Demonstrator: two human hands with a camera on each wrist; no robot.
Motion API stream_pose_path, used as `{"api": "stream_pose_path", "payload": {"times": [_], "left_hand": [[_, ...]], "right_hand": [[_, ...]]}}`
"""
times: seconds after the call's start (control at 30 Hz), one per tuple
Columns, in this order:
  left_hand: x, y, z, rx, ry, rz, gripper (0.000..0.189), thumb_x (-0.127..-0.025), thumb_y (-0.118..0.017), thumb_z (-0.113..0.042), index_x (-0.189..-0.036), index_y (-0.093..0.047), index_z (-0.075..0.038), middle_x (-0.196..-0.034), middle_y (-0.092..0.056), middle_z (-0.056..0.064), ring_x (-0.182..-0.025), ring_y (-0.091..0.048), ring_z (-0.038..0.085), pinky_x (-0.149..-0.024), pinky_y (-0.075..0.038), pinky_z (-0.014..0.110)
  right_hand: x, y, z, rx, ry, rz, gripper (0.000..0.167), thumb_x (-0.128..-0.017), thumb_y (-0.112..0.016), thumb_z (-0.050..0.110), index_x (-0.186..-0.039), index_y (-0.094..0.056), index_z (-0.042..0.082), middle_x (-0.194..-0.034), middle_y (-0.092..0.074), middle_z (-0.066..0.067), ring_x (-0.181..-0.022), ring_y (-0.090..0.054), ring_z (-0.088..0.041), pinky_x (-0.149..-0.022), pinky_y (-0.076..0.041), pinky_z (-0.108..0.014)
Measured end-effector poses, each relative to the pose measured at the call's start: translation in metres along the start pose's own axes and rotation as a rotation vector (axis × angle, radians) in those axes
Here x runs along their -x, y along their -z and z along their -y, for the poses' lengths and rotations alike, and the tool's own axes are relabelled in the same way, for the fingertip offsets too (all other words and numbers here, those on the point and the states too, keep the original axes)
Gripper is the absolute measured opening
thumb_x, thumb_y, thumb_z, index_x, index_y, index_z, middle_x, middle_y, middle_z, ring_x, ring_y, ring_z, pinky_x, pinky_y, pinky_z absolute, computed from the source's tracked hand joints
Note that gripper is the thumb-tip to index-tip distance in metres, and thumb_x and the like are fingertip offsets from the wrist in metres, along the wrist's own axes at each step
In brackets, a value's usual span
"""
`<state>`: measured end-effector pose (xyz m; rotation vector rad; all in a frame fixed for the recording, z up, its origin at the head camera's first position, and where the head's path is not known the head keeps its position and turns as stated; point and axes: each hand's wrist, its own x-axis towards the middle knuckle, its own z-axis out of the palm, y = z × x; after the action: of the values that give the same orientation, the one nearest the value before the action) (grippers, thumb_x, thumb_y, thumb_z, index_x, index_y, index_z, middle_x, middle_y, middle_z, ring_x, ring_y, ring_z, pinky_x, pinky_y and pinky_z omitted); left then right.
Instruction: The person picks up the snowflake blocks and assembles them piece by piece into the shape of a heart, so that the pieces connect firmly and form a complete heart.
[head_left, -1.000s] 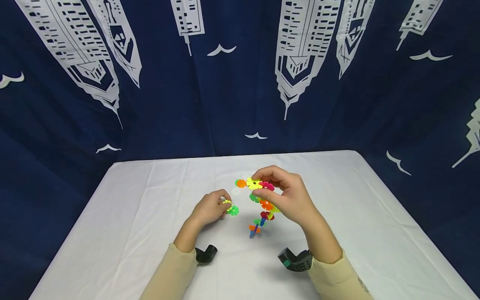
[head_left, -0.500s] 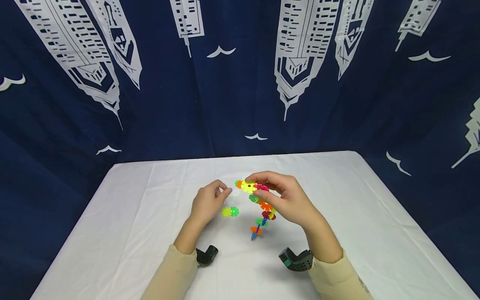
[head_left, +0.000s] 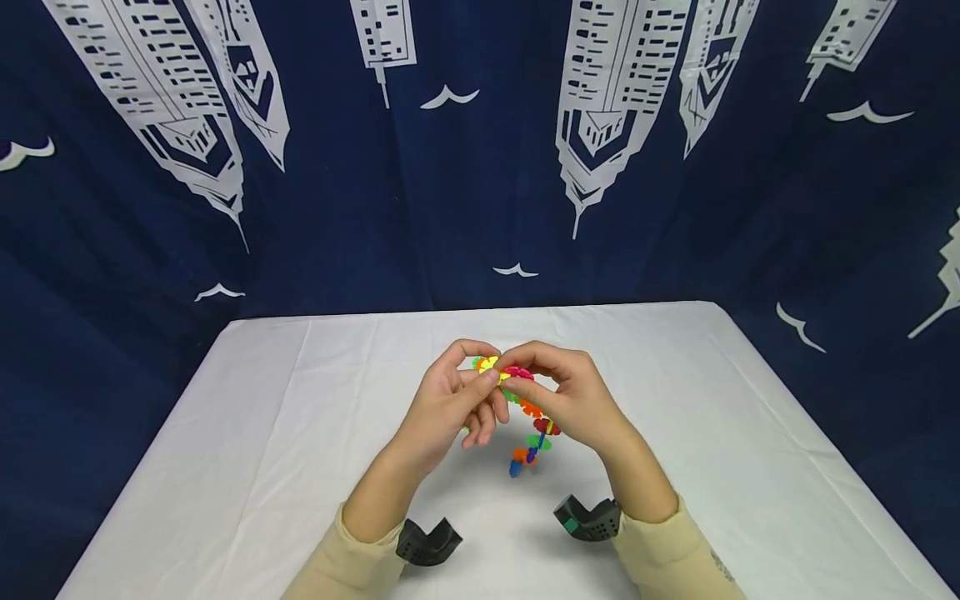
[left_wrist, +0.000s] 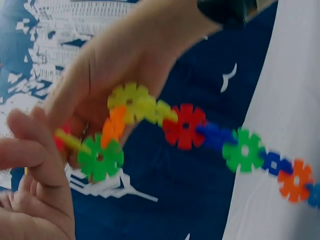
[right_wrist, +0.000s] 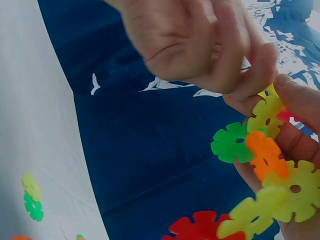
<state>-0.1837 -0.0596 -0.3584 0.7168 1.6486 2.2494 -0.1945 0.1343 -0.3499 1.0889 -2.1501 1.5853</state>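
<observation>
A chain of interlocking flower-shaped plastic discs (head_left: 531, 408) hangs above the table, its blue lower end nearest me. My right hand (head_left: 573, 396) pinches the upper end, where pink and yellow discs show. Opposite it, my left hand (head_left: 442, 412) has thumb and index finger together at a yellow disc (right_wrist: 268, 93) of that same end, with the other fingers loosely bent. In the left wrist view, yellow, red, blue, green and orange discs (left_wrist: 295, 181) follow along the chain. The exact contact points are partly hidden by the fingers.
A joined yellow and green disc pair (right_wrist: 32, 196) lies on the white table (head_left: 300, 467), mostly hidden behind my left hand in the head view. Orange and clear discs lie near it in the right wrist view. A dark blue printed curtain (head_left: 420, 192) hangs behind.
My left hand let go of the yellow and green disc pair on the table, rose up and to the right, and met the chain. The right hand still holds the chain.
</observation>
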Motion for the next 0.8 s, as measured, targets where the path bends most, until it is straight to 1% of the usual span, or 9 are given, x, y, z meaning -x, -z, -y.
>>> {"api": "stream_pose_path", "payload": {"times": [0.07,0.17,0.37,0.47,0.6,0.67,0.8], "left_hand": [[0.001,-0.004,-0.001,0.031,0.009,-0.022,0.020,-0.104,-0.049,-0.009,-0.122,-0.041,-0.008,-0.065,-0.064,0.000,-0.041,-0.052,0.009,-0.039,-0.038,0.016],[0.001,-0.008,-0.003,0.068,-0.005,-0.056,0.018,-0.103,-0.048,-0.007,-0.120,-0.042,-0.007,-0.062,-0.063,-0.001,-0.041,-0.051,0.008,-0.039,-0.038,0.015],[0.003,-0.013,-0.003,0.169,-0.010,-0.104,0.015,-0.102,-0.046,-0.005,-0.116,-0.043,-0.009,-0.058,-0.062,-0.005,-0.039,-0.047,0.006,-0.038,-0.034,0.012],[0.004,-0.018,-0.001,0.216,-0.002,-0.162,0.016,-0.101,-0.046,-0.005,-0.116,-0.044,-0.009,-0.056,-0.061,-0.005,-0.037,-0.045,0.005,-0.037,-0.031,0.011],[0.003,-0.022,0.001,0.275,0.014,-0.241,0.016,-0.100,-0.046,-0.004,-0.116,-0.044,-0.007,-0.053,-0.059,-0.006,-0.035,-0.041,0.003,-0.036,-0.027,0.012],[0.002,-0.022,0.002,0.288,0.024,-0.259,0.016,-0.100,-0.045,-0.003,-0.116,-0.045,-0.006,-0.051,-0.057,-0.006,-0.034,-0.040,0.001,-0.037,-0.025,0.012],[0.001,-0.021,0.001,0.289,0.032,-0.268,0.017,-0.100,-0.045,-0.003,-0.117,-0.044,-0.003,-0.050,-0.055,-0.006,-0.034,-0.038,0.000,-0.037,-0.022,0.012]], "right_hand": [[0.000,-0.002,-0.001,-0.017,0.004,0.005,0.020,-0.088,-0.071,-0.004,-0.105,-0.071,0.006,-0.097,-0.074,-0.009,-0.093,-0.069,-0.013,-0.092,-0.057,-0.028],[-0.001,-0.004,-0.001,-0.025,0.019,0.005,0.019,-0.088,-0.071,-0.005,-0.105,-0.070,0.005,-0.096,-0.074,-0.010,-0.094,-0.069,-0.012,-0.093,-0.058,-0.028],[-0.002,-0.007,0.000,-0.017,0.077,-0.034,0.022,-0.083,-0.073,-0.009,-0.102,-0.067,0.002,-0.092,-0.072,-0.012,-0.090,-0.068,-0.010,-0.088,-0.059,-0.026],[-0.002,-0.009,0.001,0.019,0.104,-0.047,0.024,-0.081,-0.075,-0.010,-0.101,-0.067,0.002,-0.090,-0.071,-0.011,-0.086,-0.066,-0.010,-0.086,-0.060,-0.026],[-0.002,-0.010,0.001,0.095,0.111,-0.054,0.026,-0.080,-0.077,-0.008,-0.101,-0.067,0.004,-0.087,-0.071,-0.007,-0.082,-0.066,-0.009,-0.083,-0.061,-0.027],[-0.002,-0.010,0.000,0.115,0.113,-0.051,0.026,-0.080,-0.077,-0.007,-0.101,-0.067,0.005,-0.087,-0.072,-0.006,-0.082,-0.066,-0.009,-0.083,-0.061,-0.028],[-0.002,-0.012,-0.001,0.129,0.115,-0.063,0.026,-0.080,-0.077,-0.007,-0.101,-0.067,0.005,-0.087,-0.072,-0.006,-0.082,-0.067,-0.010,-0.085,-0.061,-0.027]]}}
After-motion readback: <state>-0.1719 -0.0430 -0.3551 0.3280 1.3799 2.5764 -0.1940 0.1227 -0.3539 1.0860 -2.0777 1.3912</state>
